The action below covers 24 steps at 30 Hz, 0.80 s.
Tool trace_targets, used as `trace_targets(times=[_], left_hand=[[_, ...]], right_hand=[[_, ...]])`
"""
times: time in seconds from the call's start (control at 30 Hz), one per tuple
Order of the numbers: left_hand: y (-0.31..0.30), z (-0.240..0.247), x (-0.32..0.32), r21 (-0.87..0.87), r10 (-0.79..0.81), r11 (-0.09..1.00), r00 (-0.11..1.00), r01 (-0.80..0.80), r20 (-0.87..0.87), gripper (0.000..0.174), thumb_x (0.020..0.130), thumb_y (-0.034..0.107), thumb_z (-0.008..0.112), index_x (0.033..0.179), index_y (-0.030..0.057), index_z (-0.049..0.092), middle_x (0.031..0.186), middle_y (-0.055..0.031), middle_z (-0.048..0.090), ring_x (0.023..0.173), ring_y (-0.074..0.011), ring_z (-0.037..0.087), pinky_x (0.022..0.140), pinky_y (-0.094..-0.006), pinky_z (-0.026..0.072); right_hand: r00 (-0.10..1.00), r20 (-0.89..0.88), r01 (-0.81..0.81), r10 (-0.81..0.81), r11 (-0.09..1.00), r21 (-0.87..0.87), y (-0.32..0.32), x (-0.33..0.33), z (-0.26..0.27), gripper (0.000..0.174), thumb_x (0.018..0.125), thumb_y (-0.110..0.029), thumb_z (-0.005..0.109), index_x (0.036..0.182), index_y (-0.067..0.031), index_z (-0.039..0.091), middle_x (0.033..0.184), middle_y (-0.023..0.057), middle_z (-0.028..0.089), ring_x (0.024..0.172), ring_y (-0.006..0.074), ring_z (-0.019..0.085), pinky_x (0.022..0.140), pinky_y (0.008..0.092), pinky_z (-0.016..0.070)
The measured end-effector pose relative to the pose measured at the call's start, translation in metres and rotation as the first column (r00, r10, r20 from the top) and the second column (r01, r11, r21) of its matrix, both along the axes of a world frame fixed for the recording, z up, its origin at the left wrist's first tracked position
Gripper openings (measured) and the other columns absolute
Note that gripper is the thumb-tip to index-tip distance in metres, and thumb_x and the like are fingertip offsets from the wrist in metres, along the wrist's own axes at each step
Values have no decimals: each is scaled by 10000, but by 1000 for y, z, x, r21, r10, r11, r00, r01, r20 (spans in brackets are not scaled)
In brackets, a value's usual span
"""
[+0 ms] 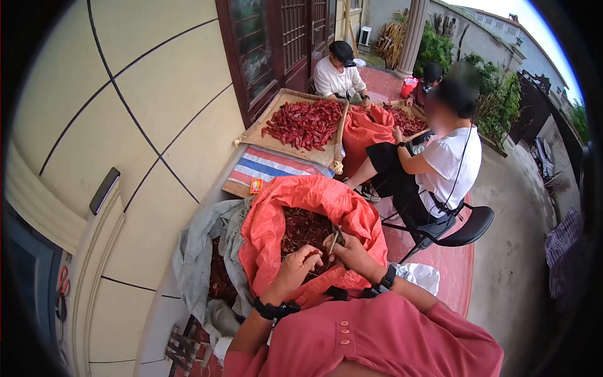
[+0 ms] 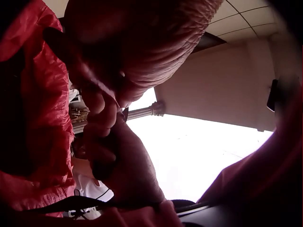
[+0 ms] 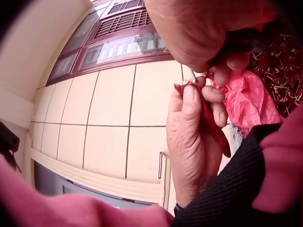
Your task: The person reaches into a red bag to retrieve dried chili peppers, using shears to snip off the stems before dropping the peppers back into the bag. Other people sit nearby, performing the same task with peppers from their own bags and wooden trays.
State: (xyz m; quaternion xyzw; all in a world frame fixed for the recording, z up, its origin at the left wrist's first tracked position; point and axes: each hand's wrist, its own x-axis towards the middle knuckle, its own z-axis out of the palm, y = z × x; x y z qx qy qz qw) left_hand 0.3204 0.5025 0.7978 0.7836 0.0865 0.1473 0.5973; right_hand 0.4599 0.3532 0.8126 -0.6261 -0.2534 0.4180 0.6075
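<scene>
Over a red sack (image 1: 270, 217), the left hand (image 1: 295, 271) pinches a dried red chili; the right wrist view shows the chili (image 3: 211, 124) lying along the palm, its torn pale end at the thumb of the left hand (image 3: 187, 137). Close by on the right, the right hand (image 1: 353, 254) grips scissors or a similar metal tool (image 1: 335, 240), its type hard to tell. In the left wrist view both hands nearly meet, the right hand (image 2: 130, 161) below. Chili pieces and stems (image 1: 301, 229) lie inside the sack.
A grey sack (image 1: 195, 248) stands left of the red one. Beyond are a tray (image 1: 254, 135) heaped with chilies, a striped sheet (image 1: 267, 164) and a small orange box (image 1: 256, 186). Several people sit ahead, one on a black chair (image 1: 474, 227) at right.
</scene>
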Motion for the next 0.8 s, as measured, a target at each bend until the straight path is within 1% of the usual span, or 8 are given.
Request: trace_targets(times=[0.1,0.23,0.33,0.37,0.43,0.53,0.63,0.8], left_hand=[[27,15,-22,396,172,892,974,-217,146,113,856,118,625,948,60,653,948,-66,647,948,-256,578,869,-359,429],[90,-21,-84,663,511,572,842,-483,172,143,774,109,690,916,92,677,952,-57,641,950,-272,525,870,-386,399],[122,-40,-125,716,645,504,762,-484,61,177,764,67,682,938,93,671,991,-64,636,989,-266,534,884,-381,383],[137,-56,-137,726,674,502,739,-470,12,215,760,68,686,971,98,665,1016,-72,631,1000,-268,536,889,-382,380],[155,-92,-160,775,738,460,672,-433,-62,287,756,69,688,1037,105,647,1053,-87,623,1013,-273,536,899,-385,378],[161,-119,-166,905,857,209,515,-372,14,414,774,53,653,1179,113,586,1079,-116,606,1037,-292,528,948,-425,361],[135,-97,-125,775,748,213,609,-595,262,372,805,25,597,1171,90,580,1057,-124,603,1017,-298,546,927,-429,399],[58,-104,-44,448,356,843,933,-297,-51,320,845,2,522,1160,25,577,1053,-162,600,950,-275,601,829,-343,484]], right_hand=[[993,78,88,-92,994,63,-36,23,-16,111,955,-143,522,1012,-53,554,749,-8,554,556,58,526,523,194,423],[874,353,364,-335,931,-18,-110,48,-65,56,879,29,575,920,-9,580,769,15,593,634,64,543,527,217,459],[628,774,470,-81,832,-295,-155,51,-94,91,894,-94,531,862,-15,565,768,147,594,641,282,591,602,366,466],[700,712,492,-55,760,-425,-162,46,-100,133,894,-136,541,864,-7,559,824,190,607,742,371,598,665,420,459],[525,851,562,-2,751,-345,-183,39,-139,125,883,-122,551,846,-3,562,756,174,595,659,297,608,595,389,454],[585,807,527,82,718,-455,-202,30,-176,152,895,-159,556,870,-10,561,831,211,616,766,397,608,663,443,463],[606,788,547,112,660,-515,-210,25,-203,159,902,-176,546,879,-20,560,804,206,635,768,420,611,666,472,464],[737,663,473,130,601,-644,-209,33,-226,205,908,-245,541,884,-43,568,874,193,664,809,426,633,678,504,482]])
